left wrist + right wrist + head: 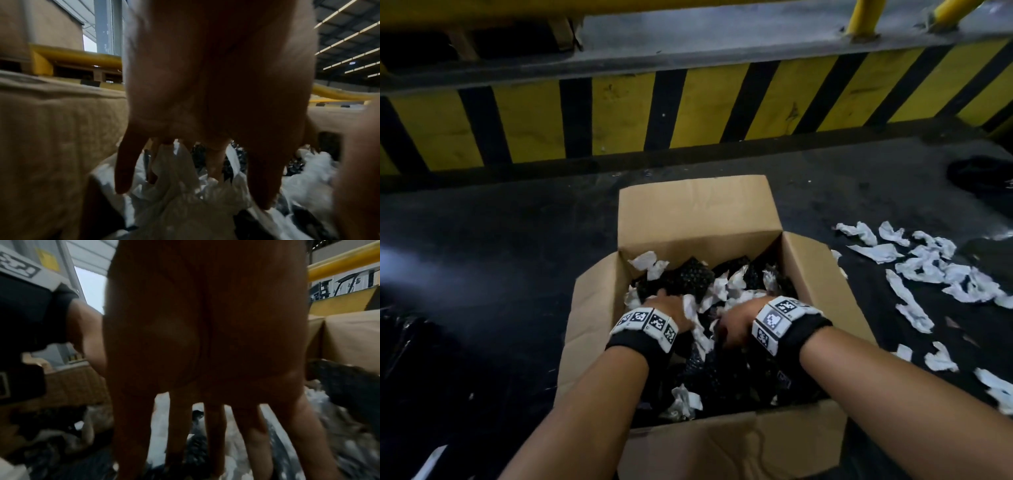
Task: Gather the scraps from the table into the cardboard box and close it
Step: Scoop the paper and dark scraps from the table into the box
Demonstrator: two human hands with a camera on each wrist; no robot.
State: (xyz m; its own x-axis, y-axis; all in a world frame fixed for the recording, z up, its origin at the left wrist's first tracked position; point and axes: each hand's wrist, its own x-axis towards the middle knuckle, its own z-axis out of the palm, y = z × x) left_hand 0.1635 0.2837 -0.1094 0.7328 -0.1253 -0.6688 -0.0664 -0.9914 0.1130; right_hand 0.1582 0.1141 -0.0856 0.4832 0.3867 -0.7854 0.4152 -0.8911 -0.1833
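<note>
1. Reaching into the cardboard box (pixel 698 212), both hands sit w/ fingers down among the scraps inside.
2. Left hand (pixel 666 306): fingers (pixel 123 170) spread and straight, tips touching white scraps (pixel 174 203); grasping nothing.
3. Right hand (pixel 738 320): fingers (pixel 131 434) straight, slightly apart, pressing onto white and black scraps; nothing clenched.
4. Box stands on the dark table (pixel 500 257), flaps open, approx. full of black and white pieces.
5. More white scraps (pixel 935 270) lie loose on the table, right of the box.
</note>
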